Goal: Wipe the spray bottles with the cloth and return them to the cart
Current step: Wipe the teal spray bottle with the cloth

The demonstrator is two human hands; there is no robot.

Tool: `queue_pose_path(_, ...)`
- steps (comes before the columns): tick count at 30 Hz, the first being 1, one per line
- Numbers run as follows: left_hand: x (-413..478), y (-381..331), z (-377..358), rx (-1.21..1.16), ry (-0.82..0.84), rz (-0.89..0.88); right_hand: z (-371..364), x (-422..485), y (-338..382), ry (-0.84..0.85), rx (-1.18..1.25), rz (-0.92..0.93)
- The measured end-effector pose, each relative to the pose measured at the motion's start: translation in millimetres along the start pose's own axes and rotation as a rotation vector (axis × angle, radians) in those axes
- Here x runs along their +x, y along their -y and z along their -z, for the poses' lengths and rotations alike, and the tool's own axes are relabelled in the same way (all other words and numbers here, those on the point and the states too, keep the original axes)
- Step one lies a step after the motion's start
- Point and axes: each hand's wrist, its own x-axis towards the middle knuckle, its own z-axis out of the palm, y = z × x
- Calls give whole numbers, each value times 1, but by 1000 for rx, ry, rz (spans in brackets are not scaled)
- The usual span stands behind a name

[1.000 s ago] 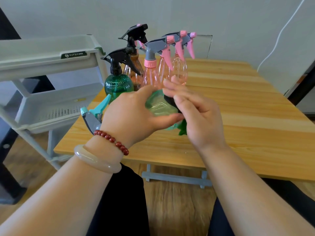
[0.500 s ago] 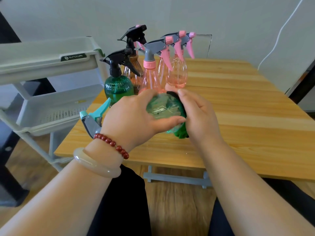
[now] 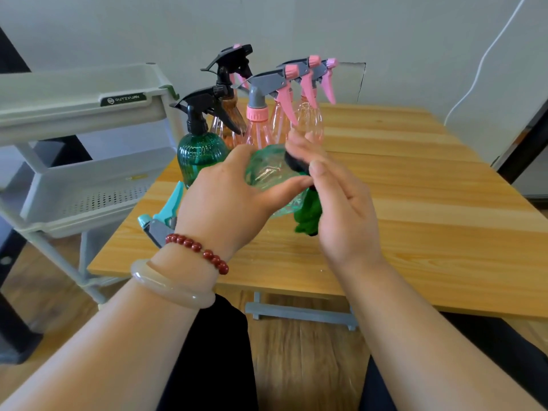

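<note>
One readable text: a dark green label plate (image 3: 124,99) on the front rim of the top tray (image 3: 59,120) of the cart (image 3: 35,185). White capitals on it read "OUTZXUAN". The middle letters are soft, so the spelling is not certain. A small round logo mark sits just left of the word, its detail too small to tell. The plate is near the tray's right corner. The dark green spray bottle (image 3: 199,155) standing on the table (image 3: 415,188) has a band of raised lettering across its ribbed belly, too blurred to read.
</note>
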Motion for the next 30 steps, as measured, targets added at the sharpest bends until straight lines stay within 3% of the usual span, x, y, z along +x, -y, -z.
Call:
queue_pose_path(2,0,0,2,-5,-3,-3,-2,-2,0,13,-28,49)
queue_pose_path(7,-8,-4,-7,-121,28,-12,-2,2,0,-132,177,-351)
queue_pose_path(11,-6,-7,-7,-315,20,18,-8,0,4,-109,163,-130)
queue_pose_path(17,-6,-15,-2,-483,29,29,-7,-2,3,-68,-317,239)
queue_pose_path(19,-9,-16,-5,-500,4,-3,-6,0,4,-91,-260,182)
queue_pose_path(22,-12,-19,-7,-494,-18,-36,-7,5,9,-205,131,-176)
queue_pose_path(23,-12,-20,-8,-501,-23,-23,-7,4,10,-220,184,-220)
queue_pose_path(27,-9,-19,-8,-496,-78,-27,-12,0,17,-121,-120,37)
queue_pose_path(28,-9,-19,-6,-486,-78,-53,-10,0,16,-119,-122,45)
queue_pose_path(30,-12,-20,-5,-458,-60,-106,-9,4,18,-177,39,-109)
